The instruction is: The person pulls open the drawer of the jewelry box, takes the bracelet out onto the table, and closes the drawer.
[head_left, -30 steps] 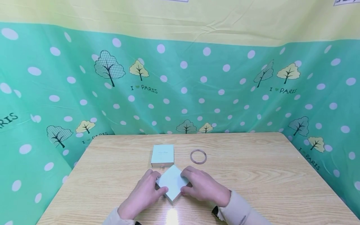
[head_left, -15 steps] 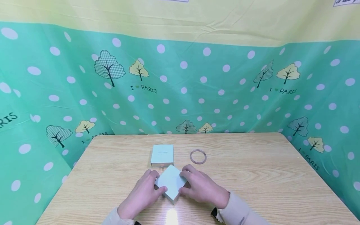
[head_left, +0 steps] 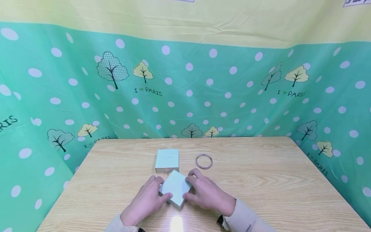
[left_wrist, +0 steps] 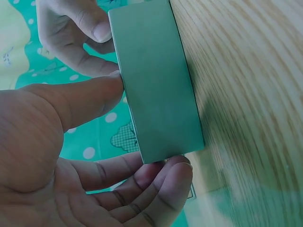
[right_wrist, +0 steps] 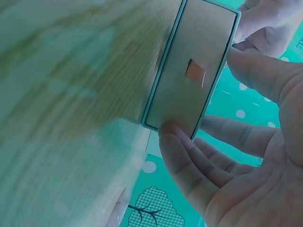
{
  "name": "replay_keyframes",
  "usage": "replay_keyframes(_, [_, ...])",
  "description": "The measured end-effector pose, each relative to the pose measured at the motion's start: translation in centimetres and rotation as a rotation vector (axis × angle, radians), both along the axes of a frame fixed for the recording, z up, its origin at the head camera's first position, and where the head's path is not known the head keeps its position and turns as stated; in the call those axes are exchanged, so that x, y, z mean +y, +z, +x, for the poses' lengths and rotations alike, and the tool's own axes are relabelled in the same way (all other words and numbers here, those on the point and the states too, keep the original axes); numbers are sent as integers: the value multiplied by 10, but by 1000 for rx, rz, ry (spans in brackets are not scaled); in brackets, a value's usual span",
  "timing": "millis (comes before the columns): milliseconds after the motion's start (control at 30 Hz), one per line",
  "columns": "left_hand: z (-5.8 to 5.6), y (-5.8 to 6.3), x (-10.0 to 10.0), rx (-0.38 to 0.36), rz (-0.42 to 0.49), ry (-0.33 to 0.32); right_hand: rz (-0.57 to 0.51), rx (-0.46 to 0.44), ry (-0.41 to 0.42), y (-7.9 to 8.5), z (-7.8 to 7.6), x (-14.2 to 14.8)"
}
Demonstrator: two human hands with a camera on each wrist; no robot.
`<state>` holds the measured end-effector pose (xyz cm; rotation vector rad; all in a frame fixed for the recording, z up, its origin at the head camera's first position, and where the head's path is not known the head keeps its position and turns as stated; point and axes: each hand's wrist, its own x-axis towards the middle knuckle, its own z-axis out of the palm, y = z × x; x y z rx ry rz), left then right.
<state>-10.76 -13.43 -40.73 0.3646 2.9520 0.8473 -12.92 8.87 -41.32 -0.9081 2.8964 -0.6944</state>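
Note:
In the head view, a small pale-blue square gift box (head_left: 175, 188) stands cornerwise near the front of the table. My left hand (head_left: 148, 198) grips its left corner, thumb near the top edge and fingers at the far side. At its right corner my right hand (head_left: 206, 193) holds it between thumb and fingers. The left wrist view shows a plain side of the gift box (left_wrist: 158, 85). In the right wrist view, the box's beige drawer front has a small pinkish ribbon tab (right_wrist: 195, 73). This drawer looks pushed in. The fingers partly cover the box's corners.
Just behind the held box lies a second pale-blue box (head_left: 167, 159) with faint lettering on its lid. A purplish bangle (head_left: 204, 168) lies flat to its right. The wooden table (head_left: 261, 174) reaches back to a green dotted curtain (head_left: 220, 103).
The held box has turned slightly counterclockwise, its far corner shifting left and its near corner right. My right hand has moved a little to the left with it.

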Motion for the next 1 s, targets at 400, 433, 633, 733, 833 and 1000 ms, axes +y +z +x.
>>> replay_keyframes(400, [0,2,-1,-48,38,-1,-4,24,17,0,0,0])
replay_keyframes(433, [0,2,-1,-49,44,-3,-3,26,18,0,0,0])
replay_keyframes(633, [0,3,-3,-58,59,-10,-9,10,21,0,0,-1])
replay_keyframes(733, [0,3,-3,-76,54,-6,-15,-4,23,0,0,-1])
replay_keyframes(833, [-1,3,-4,-94,56,-9,-21,-10,26,-1,0,-1])
replay_keyframes(1000, [-1,4,-6,-119,58,-8,-29,-10,33,0,0,-1])
